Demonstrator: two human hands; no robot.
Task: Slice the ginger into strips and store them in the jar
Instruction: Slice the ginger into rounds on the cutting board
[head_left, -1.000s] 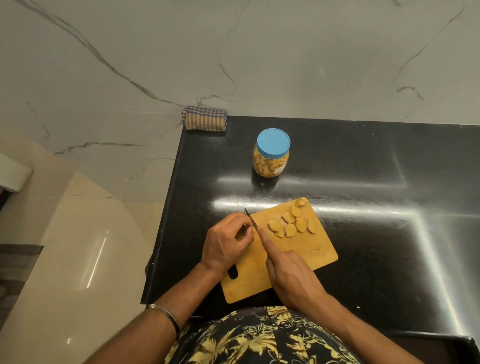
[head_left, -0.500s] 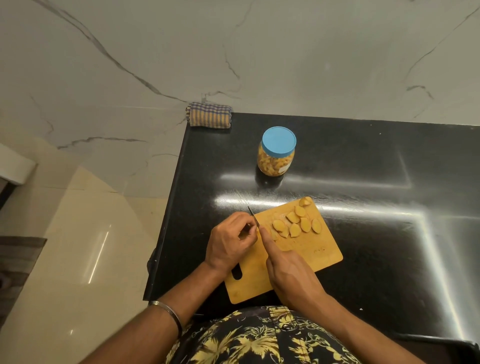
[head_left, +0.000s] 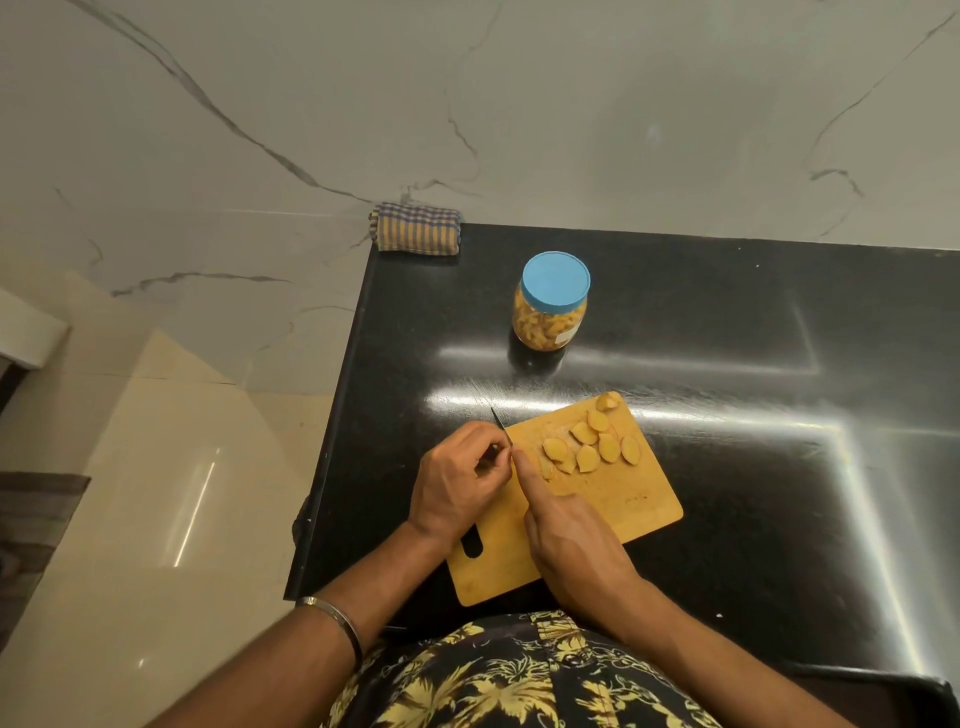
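On the black bench (head_left: 727, 322) a wooden board (head_left: 613, 509) is laid, the lidded jar (head_left: 551, 301) beyond it. The knife (head_left: 501, 426) is gripped by the right hand (head_left: 576, 545), its blade running near-to-far. Ginger, hidden, seems pinched under the left hand's (head_left: 457, 483) curled fingers, just left of the blade; slices (head_left: 587, 447) lie right.

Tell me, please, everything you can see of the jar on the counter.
The jar is clear, plastic by the look of it, with a round blue lid fitted on. It stands upright on the black counter, beyond the cutting board, touching nothing else. Yellowish pieces nearly fill it, and a small pale label shows low on its side.
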